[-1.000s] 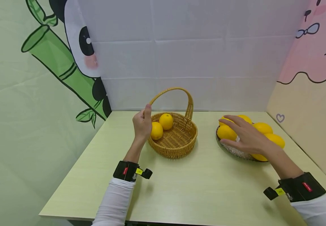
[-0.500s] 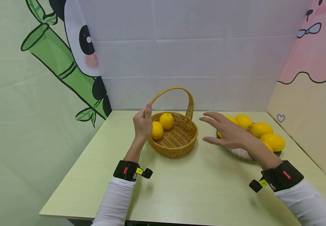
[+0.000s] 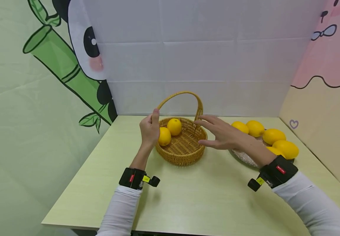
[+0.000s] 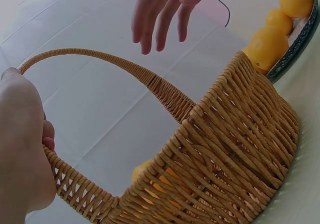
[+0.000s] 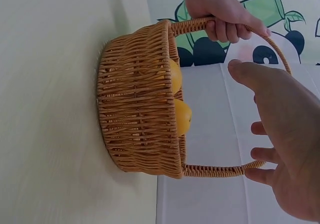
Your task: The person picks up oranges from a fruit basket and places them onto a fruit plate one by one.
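Observation:
My left hand [image 3: 150, 131] grips the left side of the arched handle [image 3: 181, 93] of a round wicker basket [image 3: 183, 160] on the table; the left wrist view shows the fingers curled round that handle [image 4: 95, 52]. Two round yellow-orange fruits, one at the back [image 3: 174, 127] and one by the left wall [image 3: 164, 136], sit in the basket. Fingers spread and nothing between them, my right hand [image 3: 224, 134] hovers by the basket's right rim. In the right wrist view the right hand [image 5: 292, 129] appears beside the handle; whether it touches cannot be told.
To the right, a dark-rimmed plate [image 3: 243, 158] bears several yellow, lemon-like fruits [image 3: 273, 136], partly hidden by the right forearm. A pale wooden table [image 3: 187, 200] lies under everything. Behind it hangs a light cloth backdrop [image 3: 199, 62] with cartoon prints.
My right hand has moved left from over the plate of fruits to the basket's right side, with no fruit in it. The left hand keeps its grip on the handle, and the basket stays put.

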A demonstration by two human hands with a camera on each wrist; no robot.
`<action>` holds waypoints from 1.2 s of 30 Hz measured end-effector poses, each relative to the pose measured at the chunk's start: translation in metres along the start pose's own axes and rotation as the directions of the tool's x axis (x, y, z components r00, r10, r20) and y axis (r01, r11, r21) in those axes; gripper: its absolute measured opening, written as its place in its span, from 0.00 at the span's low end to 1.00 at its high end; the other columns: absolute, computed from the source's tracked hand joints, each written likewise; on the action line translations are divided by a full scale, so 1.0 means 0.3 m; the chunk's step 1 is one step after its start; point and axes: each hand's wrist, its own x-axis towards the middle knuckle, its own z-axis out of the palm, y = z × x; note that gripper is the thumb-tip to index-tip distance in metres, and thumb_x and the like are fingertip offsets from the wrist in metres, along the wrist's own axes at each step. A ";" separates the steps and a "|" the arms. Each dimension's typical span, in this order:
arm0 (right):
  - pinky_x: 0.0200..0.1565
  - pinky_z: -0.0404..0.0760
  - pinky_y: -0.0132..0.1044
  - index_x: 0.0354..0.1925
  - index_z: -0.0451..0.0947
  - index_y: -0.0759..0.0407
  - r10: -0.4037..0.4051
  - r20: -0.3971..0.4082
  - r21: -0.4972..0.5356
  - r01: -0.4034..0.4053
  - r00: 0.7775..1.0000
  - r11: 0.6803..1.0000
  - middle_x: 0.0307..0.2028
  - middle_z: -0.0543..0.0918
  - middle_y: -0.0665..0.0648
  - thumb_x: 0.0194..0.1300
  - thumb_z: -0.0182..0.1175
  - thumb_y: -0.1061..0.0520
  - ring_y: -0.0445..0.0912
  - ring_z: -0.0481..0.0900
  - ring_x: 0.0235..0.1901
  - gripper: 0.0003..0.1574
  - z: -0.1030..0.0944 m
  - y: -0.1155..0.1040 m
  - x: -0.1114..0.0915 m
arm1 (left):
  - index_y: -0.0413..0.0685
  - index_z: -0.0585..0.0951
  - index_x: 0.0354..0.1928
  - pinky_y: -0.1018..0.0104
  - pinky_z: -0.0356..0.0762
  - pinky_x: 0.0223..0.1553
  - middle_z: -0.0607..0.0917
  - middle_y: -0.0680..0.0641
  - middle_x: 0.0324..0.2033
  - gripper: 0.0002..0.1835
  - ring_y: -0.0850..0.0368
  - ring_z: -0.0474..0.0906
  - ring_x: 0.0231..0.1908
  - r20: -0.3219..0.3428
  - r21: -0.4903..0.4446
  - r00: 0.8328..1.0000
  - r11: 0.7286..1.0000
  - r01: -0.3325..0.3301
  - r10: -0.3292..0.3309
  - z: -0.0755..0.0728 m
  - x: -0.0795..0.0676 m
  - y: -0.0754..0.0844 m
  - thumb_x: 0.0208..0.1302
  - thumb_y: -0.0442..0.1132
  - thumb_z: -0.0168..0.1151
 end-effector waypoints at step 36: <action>0.71 0.63 0.52 0.77 0.63 0.51 -0.124 0.265 -0.016 0.133 0.956 0.991 0.75 0.63 0.59 0.71 0.62 0.36 0.54 0.59 0.72 0.45 0.157 -0.093 0.417 | 0.50 0.61 0.16 0.69 0.47 0.14 0.60 0.50 0.13 0.32 0.58 0.53 0.14 0.006 -0.013 1.000 1.000 -0.009 0.009 0.000 -0.005 0.017 0.81 0.54 0.50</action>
